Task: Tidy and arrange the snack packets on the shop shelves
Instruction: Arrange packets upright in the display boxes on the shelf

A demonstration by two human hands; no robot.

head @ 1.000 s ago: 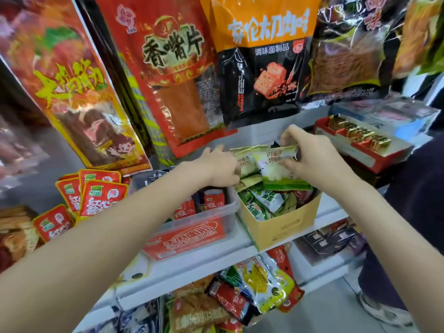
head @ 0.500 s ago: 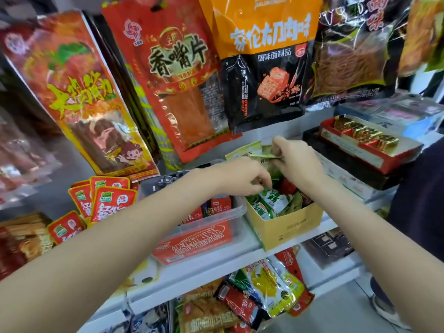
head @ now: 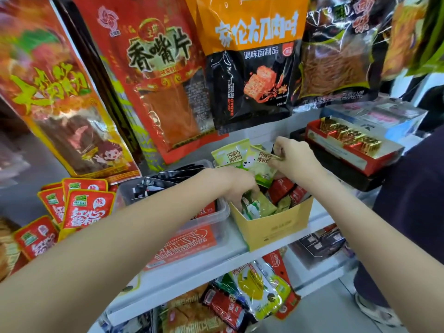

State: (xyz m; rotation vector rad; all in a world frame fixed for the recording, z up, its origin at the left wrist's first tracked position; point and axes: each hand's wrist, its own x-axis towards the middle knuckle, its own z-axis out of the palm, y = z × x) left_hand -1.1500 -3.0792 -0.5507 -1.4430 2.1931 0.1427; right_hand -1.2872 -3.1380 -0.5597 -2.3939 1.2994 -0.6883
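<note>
On the white shelf [head: 235,258], near its front edge, a yellow cardboard box [head: 274,227] stands full of small snack packets, green ones [head: 260,205] toward the left side and red ones [head: 281,188] toward the right. Both hands work inside it. The right hand [head: 294,159] is above the box's back edge, its fingers [head: 280,150] pinched narrow on the top edge of a pale green packet [head: 260,164], which stands upright beside another pale green packet [head: 230,152] leaning at the back. The left hand [head: 236,183] reaches down into the left part of the box, knuckles up, wrist bent; its fingertips are buried among the green packets, so whether they grip one cannot be told. Both forearms stretch forward from the lower corners, bare, converging on the box. Just left of the box, touching it, sits a clear plastic tub [head: 211,212] with dark packets. Further left on the shelf stand red packets [head: 87,210]. Large bags hang above, among them an orange and black bag [head: 252,56].
</note>
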